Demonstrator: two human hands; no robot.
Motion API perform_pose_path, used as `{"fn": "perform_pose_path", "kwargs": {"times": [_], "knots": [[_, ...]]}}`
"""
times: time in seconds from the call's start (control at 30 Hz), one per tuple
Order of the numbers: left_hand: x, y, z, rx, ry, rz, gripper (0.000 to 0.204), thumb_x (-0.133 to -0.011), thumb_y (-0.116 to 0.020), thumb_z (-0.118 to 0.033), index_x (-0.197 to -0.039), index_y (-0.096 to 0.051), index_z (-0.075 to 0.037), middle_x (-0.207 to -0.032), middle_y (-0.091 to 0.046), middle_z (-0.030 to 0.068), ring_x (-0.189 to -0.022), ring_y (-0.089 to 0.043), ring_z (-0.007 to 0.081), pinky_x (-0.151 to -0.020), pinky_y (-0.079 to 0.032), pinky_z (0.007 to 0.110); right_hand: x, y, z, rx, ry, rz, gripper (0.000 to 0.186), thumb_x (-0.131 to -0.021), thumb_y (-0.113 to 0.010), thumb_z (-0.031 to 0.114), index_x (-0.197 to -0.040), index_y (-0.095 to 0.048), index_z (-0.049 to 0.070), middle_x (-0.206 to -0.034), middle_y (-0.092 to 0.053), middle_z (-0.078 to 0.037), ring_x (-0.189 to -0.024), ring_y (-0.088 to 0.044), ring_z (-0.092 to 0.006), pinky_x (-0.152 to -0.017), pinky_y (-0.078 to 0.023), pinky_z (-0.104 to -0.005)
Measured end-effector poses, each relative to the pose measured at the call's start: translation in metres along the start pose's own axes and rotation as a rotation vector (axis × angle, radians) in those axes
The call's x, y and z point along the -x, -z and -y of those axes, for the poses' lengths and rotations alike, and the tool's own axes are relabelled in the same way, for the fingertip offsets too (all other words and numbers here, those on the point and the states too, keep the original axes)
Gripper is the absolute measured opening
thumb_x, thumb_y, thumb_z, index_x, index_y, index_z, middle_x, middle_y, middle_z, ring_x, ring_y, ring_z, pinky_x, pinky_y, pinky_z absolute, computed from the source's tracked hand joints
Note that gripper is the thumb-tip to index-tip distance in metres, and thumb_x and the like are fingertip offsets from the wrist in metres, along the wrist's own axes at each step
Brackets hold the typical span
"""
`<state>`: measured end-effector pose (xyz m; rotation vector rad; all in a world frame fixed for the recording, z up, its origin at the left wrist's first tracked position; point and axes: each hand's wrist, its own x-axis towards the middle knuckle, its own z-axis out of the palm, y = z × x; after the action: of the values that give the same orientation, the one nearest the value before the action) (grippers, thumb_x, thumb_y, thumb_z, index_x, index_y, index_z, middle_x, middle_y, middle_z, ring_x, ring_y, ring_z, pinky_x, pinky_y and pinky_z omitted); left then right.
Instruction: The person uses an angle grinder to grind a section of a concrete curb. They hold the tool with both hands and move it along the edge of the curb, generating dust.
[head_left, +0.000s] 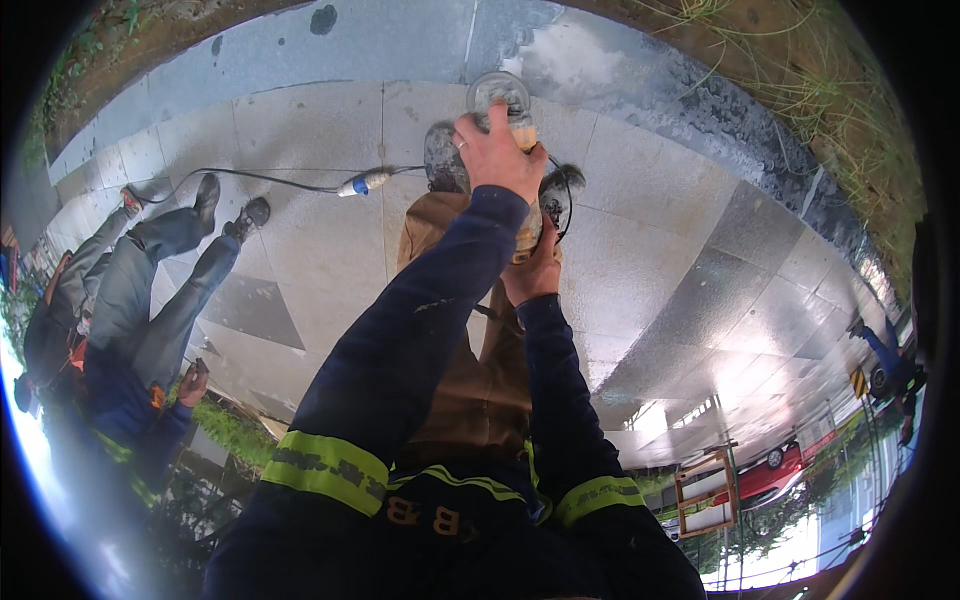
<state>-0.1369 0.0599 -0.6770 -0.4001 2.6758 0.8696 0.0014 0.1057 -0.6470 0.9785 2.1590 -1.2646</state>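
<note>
My left hand point(500, 158) is closed over the front of a yellow power tool point(522, 136) with a round, dusty disc guard point(497, 86), which is over the stone edging. My right hand point(540, 268) grips the tool's rear body, partly hidden behind my left forearm. A black cable loops beside it, and another stretch runs left to a white-and-blue connector point(362, 184) on the paving. My dusty shoe point(444, 160) and brown trouser legs point(430, 230) show beneath my arms. The disc itself is hard to make out.
Two other people stand at the left on the tiled paving point(650, 220), one holding something small point(190, 385). Another person point(885, 360) is at the far right. Grass and soil point(800, 60) border the curved stone band point(250, 55). A red car point(760, 470) and a wooden frame stand farther off.
</note>
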Motion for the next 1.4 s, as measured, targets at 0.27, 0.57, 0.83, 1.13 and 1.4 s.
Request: {"fn": "perform_pose_path", "kwargs": {"times": [0.27,0.57,0.83,1.13,1.4], "knots": [[0.000,0.000,0.003,0.018,-0.017,-0.002,0.077,-0.068,-0.081,-0.018,-0.134,-0.043,-0.008,-0.121,-0.036,0.0271,-0.110,-0.043,0.0482,-0.095,-0.041,0.052,0.001,0.001,-0.002,0.011,-0.048,0.021,0.087,-0.068,-0.074,0.013,-0.143,-0.031,0.016,-0.106,-0.067,-0.022,-0.101,-0.065,-0.0420,-0.084,-0.054,-0.0459],[0.005,0.000,0.006,0.025,0.000,0.002,0.076,-0.068,-0.081,-0.016,-0.134,-0.043,-0.007,-0.121,-0.036,0.0285,-0.111,-0.041,0.0486,-0.094,-0.041,0.052,0.003,-0.006,-0.008,-0.015,0.059,-0.036,0.088,-0.067,-0.071,0.007,-0.144,-0.029,0.018,-0.101,-0.068,-0.024,-0.096,-0.065,-0.0449,-0.082,-0.054,-0.0489],[-0.002,0.003,0.009,0.018,-0.039,-0.061,0.075,-0.067,-0.081,-0.017,-0.132,-0.044,-0.008,-0.120,-0.037,0.0267,-0.106,-0.046,0.0464,-0.093,-0.042,0.052,0.002,-0.009,-0.004,0.043,0.007,0.012,0.089,-0.067,-0.070,0.005,-0.144,-0.028,0.019,-0.101,-0.068,-0.024,-0.094,-0.065,-0.0447,-0.080,-0.054,-0.0494],[-0.004,0.005,0.010,0.043,-0.099,-0.090,0.076,-0.067,-0.082,-0.018,-0.132,-0.043,-0.008,-0.118,-0.037,0.0255,-0.109,-0.044,0.0462,-0.093,-0.041,0.053,0.000,-0.010,-0.006,0.019,0.016,0.014,0.088,-0.068,-0.068,0.005,-0.145,-0.028,0.018,-0.098,-0.068,-0.025,-0.093,-0.066,-0.0453,-0.080,-0.054,-0.0495],[-0.004,0.002,0.011,-0.017,-0.002,-0.019,0.075,-0.067,-0.082,-0.018,-0.132,-0.044,-0.010,-0.120,-0.037,0.0261,-0.109,-0.044,0.0470,-0.094,-0.042,0.052,0.001,-0.011,-0.003,-0.004,0.088,-0.046,0.088,-0.069,-0.070,0.007,-0.145,-0.028,0.020,-0.101,-0.068,-0.025,-0.096,-0.065,-0.0451,-0.082,-0.054,-0.0493]]}}
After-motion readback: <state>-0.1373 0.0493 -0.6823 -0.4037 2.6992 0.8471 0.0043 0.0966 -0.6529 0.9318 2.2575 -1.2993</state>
